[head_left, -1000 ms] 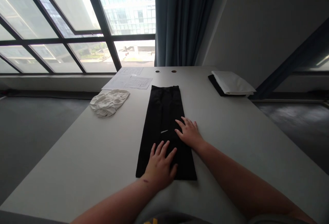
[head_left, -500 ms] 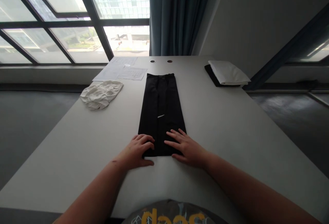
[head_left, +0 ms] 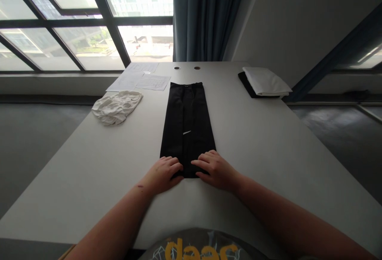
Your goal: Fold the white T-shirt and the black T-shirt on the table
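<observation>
A pair of black trousers [head_left: 188,113], folded into a long narrow strip with a small white swoosh mark, lies flat on the table with its waistband at the far end. My left hand [head_left: 165,172] is at the near left corner, fingers curled on the cloth and thumb at the near edge, closed on it. At the near right corner, my right hand [head_left: 216,170] holds the same edge, its fingers bent over the top and its thumb close to the hem. The fingertips are partly hidden against the dark fabric.
A crumpled white cloth [head_left: 117,107] lies on the left of the white table [head_left: 253,140]. Behind it are printed paper sheets [head_left: 153,82]. At the far right a folded white cloth [head_left: 267,81] rests on a black one [head_left: 246,84]. Two round cable holes sit near the back edge.
Both hands have come back toward me from flat on the trousers to the near edge. Their fingers, spread before, have curled in on the hem. The view has tilted down slightly.
</observation>
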Available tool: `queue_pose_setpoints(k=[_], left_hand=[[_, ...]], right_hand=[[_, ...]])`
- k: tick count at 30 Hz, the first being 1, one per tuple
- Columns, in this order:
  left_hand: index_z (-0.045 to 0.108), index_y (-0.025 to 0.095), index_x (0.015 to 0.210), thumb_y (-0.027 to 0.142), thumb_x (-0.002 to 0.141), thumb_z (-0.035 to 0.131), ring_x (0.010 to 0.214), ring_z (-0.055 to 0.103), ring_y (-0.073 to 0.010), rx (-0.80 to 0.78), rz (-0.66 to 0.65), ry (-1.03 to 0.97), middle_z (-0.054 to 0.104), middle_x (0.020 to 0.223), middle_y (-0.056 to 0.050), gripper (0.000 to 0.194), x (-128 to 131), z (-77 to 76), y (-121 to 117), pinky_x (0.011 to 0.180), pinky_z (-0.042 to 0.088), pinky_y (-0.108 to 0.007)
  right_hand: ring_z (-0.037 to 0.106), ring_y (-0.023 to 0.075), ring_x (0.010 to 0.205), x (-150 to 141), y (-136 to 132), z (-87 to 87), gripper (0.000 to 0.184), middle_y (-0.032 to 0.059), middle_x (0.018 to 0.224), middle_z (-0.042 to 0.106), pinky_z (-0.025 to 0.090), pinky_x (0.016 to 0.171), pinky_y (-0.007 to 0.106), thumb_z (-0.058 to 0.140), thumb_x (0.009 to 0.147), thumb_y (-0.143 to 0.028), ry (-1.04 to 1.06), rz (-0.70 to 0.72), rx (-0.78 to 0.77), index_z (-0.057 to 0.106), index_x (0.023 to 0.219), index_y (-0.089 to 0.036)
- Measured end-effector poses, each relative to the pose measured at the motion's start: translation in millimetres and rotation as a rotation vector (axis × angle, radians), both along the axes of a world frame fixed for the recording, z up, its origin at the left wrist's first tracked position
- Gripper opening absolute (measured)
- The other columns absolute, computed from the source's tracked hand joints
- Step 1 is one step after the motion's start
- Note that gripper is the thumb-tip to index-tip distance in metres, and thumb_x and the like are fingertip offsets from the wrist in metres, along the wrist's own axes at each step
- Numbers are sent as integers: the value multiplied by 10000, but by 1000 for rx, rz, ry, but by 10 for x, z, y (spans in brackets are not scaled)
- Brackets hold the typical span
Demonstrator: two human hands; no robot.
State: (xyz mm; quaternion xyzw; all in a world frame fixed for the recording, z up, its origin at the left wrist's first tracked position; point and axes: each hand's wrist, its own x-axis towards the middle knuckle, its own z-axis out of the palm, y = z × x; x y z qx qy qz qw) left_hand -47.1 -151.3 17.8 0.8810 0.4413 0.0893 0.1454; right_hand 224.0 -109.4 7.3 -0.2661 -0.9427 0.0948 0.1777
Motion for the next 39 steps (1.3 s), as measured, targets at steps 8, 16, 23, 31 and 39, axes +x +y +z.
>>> queue_pose_setpoints(k=[8,16,23,31,39], left_hand=[[696,242,956,280,956,636,951,601,-201,30,-64,-122,682,1010,-26,71,-16,-17,19,880,446,-359],[653,251,985,252,819,771,1208,588,-268,44,15,-205,643,1274,-60,203,3,-120,22,1068,431,-447],[661,250,989,270,833,766,1206,593,-260,68,3,-201,648,1277,-54,189,-10,-148,24,1080,423,-439],[681,249,1000,315,877,748,1131,612,-249,113,-23,-136,667,1227,-52,154,16,-139,30,1011,442,-415],[681,221,966,286,950,629,872,630,-212,200,-9,3,690,1012,-51,85,140,-117,-15,787,484,-356]], right_hand=[[552,186,824,-180,-75,-9,129,41,883,669,352,794,362,601,995,-171,-22,35,81,727,988,-195],[520,186,815,-147,-71,6,183,50,861,639,349,809,347,536,1012,-166,-6,104,81,673,892,-180],[561,189,846,-142,-45,-46,135,53,944,660,357,797,339,615,973,-227,-32,145,-12,718,1054,-199],[602,201,882,-118,-30,-55,173,69,979,690,391,811,339,618,966,-209,26,156,-76,701,1116,-187],[613,192,887,-129,15,-69,112,61,1026,673,460,827,328,737,916,-226,62,135,-131,702,1017,-191]])
